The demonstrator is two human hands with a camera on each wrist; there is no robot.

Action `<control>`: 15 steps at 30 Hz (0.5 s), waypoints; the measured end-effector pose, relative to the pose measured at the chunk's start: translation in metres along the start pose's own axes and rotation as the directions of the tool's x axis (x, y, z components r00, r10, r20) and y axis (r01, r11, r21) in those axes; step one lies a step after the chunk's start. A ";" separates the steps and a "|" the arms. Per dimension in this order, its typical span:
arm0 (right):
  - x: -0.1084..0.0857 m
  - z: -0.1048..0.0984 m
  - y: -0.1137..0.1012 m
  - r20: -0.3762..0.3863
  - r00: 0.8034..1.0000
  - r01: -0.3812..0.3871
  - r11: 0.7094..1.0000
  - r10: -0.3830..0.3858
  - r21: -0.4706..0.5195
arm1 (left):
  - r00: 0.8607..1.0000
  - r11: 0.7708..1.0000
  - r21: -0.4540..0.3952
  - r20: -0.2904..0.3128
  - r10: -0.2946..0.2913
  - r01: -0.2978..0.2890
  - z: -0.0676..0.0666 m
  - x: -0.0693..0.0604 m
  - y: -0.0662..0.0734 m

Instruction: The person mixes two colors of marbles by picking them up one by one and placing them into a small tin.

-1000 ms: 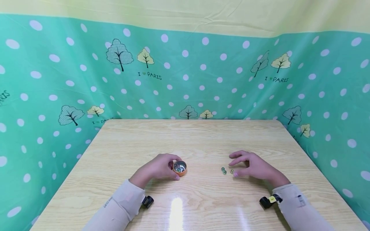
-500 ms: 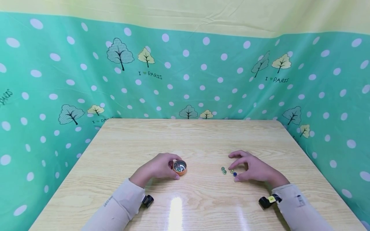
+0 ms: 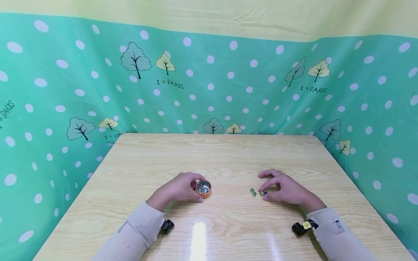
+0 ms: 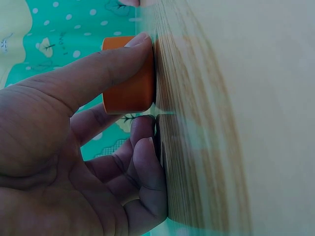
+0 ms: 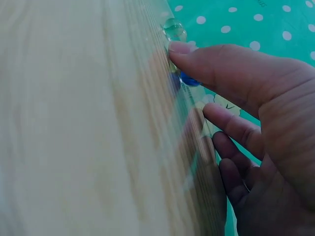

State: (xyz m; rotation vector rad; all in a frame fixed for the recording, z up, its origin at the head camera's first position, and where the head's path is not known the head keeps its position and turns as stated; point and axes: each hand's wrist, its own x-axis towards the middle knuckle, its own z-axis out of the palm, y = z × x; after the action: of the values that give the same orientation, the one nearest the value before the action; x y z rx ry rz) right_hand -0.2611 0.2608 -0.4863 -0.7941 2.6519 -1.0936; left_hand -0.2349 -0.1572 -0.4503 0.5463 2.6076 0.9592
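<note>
My left hand (image 3: 183, 186) grips a small round orange cup (image 3: 208, 194) with a shiny metallic inside, its thumb against the near side. Several marbles show in the cup. In the left wrist view the orange wall (image 4: 130, 93) stands upright on the table. My right hand (image 3: 287, 188) is over the table with thumb and index finger apart. Between their tips lie a yellowish clear marble (image 3: 261, 193) and a blue marble (image 3: 265, 193), side by side. In the right wrist view the thumb partly covers the blue marble (image 5: 189, 79). Two greenish clear marbles (image 3: 253, 192) lie just left.
The wooden table (image 3: 215, 156) ends at the back against a green dotted curtain (image 3: 209, 87), which also hangs at both sides. Each wrist wears a small black camera, such as the right one (image 3: 298, 229). Light glares off the table's front part (image 3: 198, 241).
My right thumb drew back, uncovering the blue marble, then moved forward again. The blue marble now lies closer to the yellowish one. The left hand and cup have stayed put.
</note>
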 end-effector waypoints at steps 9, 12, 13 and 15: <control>0.002 0.001 -0.002 -0.013 1.000 0.015 1.000 -0.015 0.005 | 1.000 1.000 0.004 -0.003 0.009 -0.009 -0.001 0.000 0.001; 0.002 0.001 -0.002 -0.019 1.000 0.008 1.000 -0.007 0.005 | 1.000 1.000 0.004 -0.004 0.012 -0.012 -0.001 0.000 0.001; 0.002 0.001 -0.002 -0.020 1.000 0.003 1.000 -0.003 0.005 | 1.000 1.000 0.006 -0.004 0.011 -0.011 -0.001 0.000 0.001; 0.002 0.002 -0.002 -0.020 1.000 0.000 1.000 0.000 0.005 | 1.000 1.000 0.008 -0.004 0.009 -0.009 -0.001 0.000 0.000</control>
State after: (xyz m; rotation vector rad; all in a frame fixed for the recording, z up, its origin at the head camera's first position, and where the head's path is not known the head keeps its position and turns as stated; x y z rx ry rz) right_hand -0.2615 0.2577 -0.4863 -0.7857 2.6645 -1.1138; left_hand -0.2350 -0.1573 -0.4495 0.5594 2.6154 0.9547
